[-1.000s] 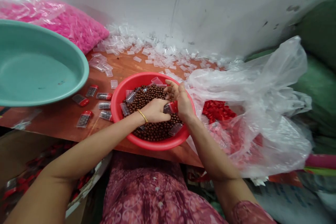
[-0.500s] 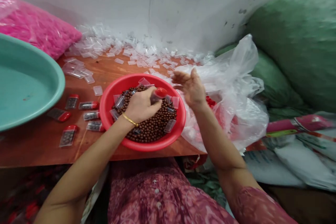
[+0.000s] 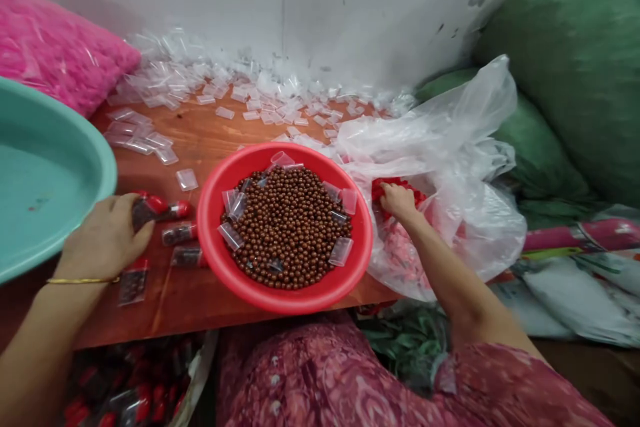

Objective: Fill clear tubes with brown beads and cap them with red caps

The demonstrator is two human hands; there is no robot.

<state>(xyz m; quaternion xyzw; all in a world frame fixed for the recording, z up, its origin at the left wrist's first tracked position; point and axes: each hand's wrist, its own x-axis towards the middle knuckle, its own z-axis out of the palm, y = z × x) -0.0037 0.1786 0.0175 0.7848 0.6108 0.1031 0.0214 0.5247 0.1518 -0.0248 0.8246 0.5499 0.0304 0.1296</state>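
Note:
My left hand point(image 3: 103, 233), with a gold bracelet at the wrist, is closed around a small clear container with a red cap point(image 3: 144, 210). It is low over the left of the table, among similar filled, red-capped containers point(image 3: 179, 233). My right hand point(image 3: 399, 200) reaches into an open clear plastic bag point(image 3: 445, 167), its curled fingers among red caps point(image 3: 413, 192); the fingertips are partly hidden. Between my hands sits a red basin point(image 3: 285, 303) of brown beads point(image 3: 290, 227), with several clear empty containers point(image 3: 341, 251) lying on the beads.
A teal basin point(image 3: 107, 167) stands at the left, before a pink-filled bag point(image 3: 65, 47). Clear containers point(image 3: 270, 103) are heaped along the wall. Large green sacks point(image 3: 560, 67) stand at right. Red-capped containers point(image 3: 130, 400) lie below the table's front edge.
My left hand has moved from over the bead basin to the table's left side with a capped container. My right hand has gone from beside the basin into the bag of red caps.

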